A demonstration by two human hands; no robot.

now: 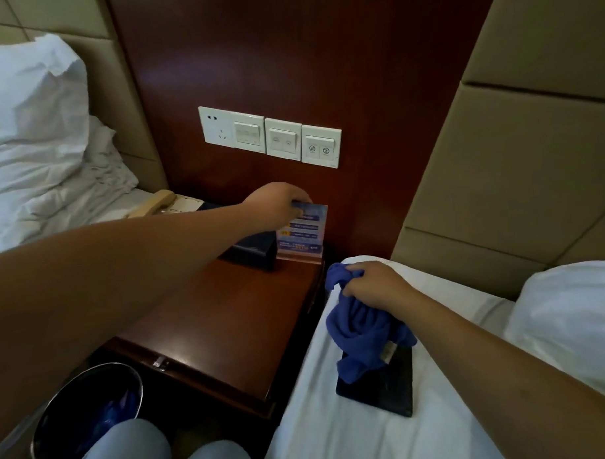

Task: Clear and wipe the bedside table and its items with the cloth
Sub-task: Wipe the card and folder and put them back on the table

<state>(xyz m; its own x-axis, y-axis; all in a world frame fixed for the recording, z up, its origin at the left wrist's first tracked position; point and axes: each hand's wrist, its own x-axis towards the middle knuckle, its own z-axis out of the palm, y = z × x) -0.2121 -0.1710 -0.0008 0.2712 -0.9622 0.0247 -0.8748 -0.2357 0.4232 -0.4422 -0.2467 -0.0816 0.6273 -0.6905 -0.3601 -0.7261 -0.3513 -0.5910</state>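
The dark wooden bedside table (215,321) stands between two beds. At its back right corner a blue printed sign card (303,234) stands upright, and my left hand (276,201) pinches its top edge. A black box (250,251) sits just left of the card. My right hand (371,283) grips a bunched blue cloth (363,333) over the right bed. The cloth hangs down onto a flat black item (385,387) lying on the white sheet.
A beige telephone (156,203) sits on the left bed's edge behind my left arm. A round metal bin (85,419) with blue stuff inside stands at the table's front left. White switch plates (270,136) are on the wall panel above. My knees show at the bottom.
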